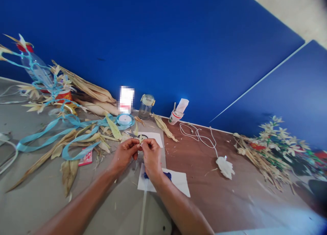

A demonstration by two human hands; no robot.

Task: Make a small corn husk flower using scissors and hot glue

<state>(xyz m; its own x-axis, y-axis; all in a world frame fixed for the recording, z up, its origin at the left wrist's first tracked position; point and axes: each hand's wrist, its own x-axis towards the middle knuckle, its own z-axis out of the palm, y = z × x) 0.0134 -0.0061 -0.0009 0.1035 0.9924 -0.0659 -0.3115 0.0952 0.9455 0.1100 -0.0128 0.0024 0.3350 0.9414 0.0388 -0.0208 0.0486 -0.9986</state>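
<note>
My left hand [127, 151] and my right hand [152, 157] meet above the grey part of the table. Both have thumb and fingertips pinched together on a small pale strip of corn husk [141, 138], mostly covered by the fingers. Just beyond them, scissors with a dark handle lie by a sheet of white paper [157, 139]. Under my right wrist a dark blue tool [167, 175] rests on another white sheet [180, 182], largely hidden. A long translucent stick [143, 207] runs from it towards me. Left of my hands are loose husk pieces [113, 127].
Light blue ribbon [48, 126] curls from its spool [125, 119]. At the back stand a glass jar [146, 107], a paper cup [175, 117] and a plastic bottle [38, 66] among husk flowers. A white cable [201, 139] and more husk flowers [277, 136] lie right.
</note>
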